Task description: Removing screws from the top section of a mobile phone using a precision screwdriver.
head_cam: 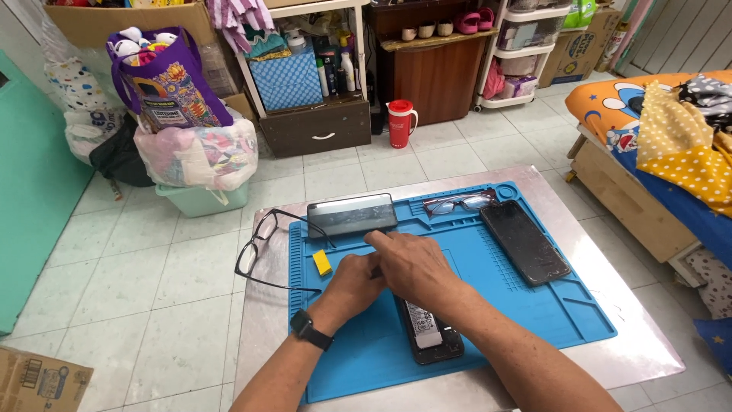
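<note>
- Blue silicone work mat (534, 305) covers most of a metal table (648, 343) at the centre of the head view; both forearms reach in from the bottom edge and meet over the mat's middle.
- Left hand (352, 278), a dark watch (310, 329) on its wrist, lies knuckles up with fingers curled; whatever it grips is hidden under the right hand, so I cannot tell its hold.
- Right hand (412, 263) overlaps the left, fingers bent and pointing to the upper left, pressing on the top end of an opened phone (431, 332); its grip cannot be told either.
- That opened phone lies on the mat at lower centre, its battery showing, its upper part covered by both hands.
- Just above the hands lies a dark phone panel (352, 214); a small yellow block (322, 262) sits left of them.
- Black-framed glasses (259, 248) rest on the mat's left edge, red-framed glasses (456, 203) at its top, and a second dark phone (524, 243) at right.
</note>
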